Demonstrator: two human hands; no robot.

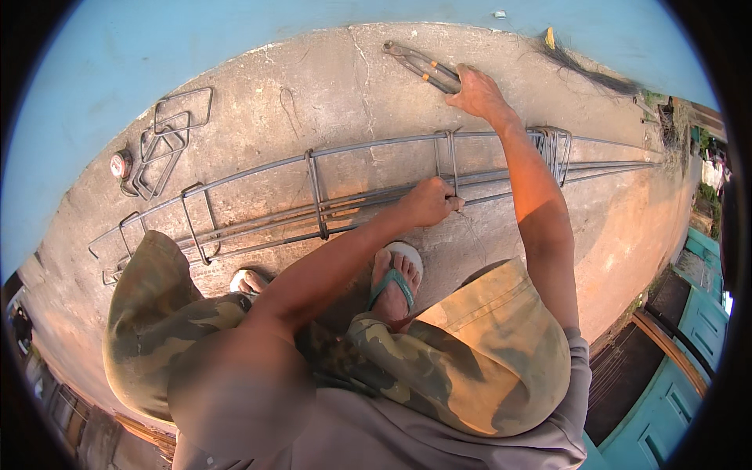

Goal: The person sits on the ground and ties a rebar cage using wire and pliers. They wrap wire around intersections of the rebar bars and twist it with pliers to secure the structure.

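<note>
Steel reinforcement cage (258, 170), one: lies lengthwise across the concrete floor (329, 86), ahead of the person's feet. Long bars, several; exact count unclear where they overlap. Rectangular stirrups fixed along it: at least four standing apart, plus one tight cluster (554, 153) toward the right end, its number too crowded to tell.

Hands, two. Left hand (429, 202): curled at the cage beside a stirrup (452, 157), fingertips pinched together on thin tie wire (475, 239), whose loose strands hang below. Right hand (479, 95): stretched beyond the cage, thumb and fingers closed about the handle ends of the pincers.

Pincers (415, 59), one pair: dark metal, two handles, each with an orange band; head pointing left.

Loose stirrups (168, 141), at least three: bent steel, overlapping in a pile at upper left, apart from the cage.

Round item (120, 164), one: red-and-white face, kind unclear, just beside the pile.

Thin wire: one bent piece (291, 110) lying on the floor between pile and pincers; one dark bundle (591, 72) at upper right, strands uncountable.

Flip-flops, two, worn; the right one (406, 286) has a green strap.

Camouflage trousers (470, 356), one pair, worn.
</note>
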